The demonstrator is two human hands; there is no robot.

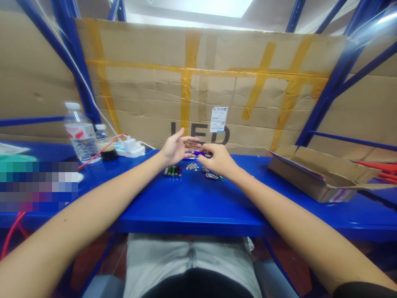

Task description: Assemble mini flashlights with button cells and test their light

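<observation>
My right hand (216, 158) pinches a slim purple metal tube (197, 153) between thumb and fingers, above the back half of the blue table (186, 203). Just left of it, my left hand (179, 148) is open, palm turned toward the tube and fingers stretched out; whether its fingertips touch the tube I cannot tell. Below the left hand several short metal tubes (173, 171) in green, purple and dark tones lie side by side. A cluster of small silver round pieces (192, 166) lies between the hands. Under my right hand are looped clip-like pieces (214, 176), partly hidden.
An open cardboard box (310, 182) stands on the right. At left are a water bottle (81, 138), a smaller bottle with dark liquid (107, 149) and a white power strip (132, 149) with cables. A large cardboard sheet (149, 95) closes off the back.
</observation>
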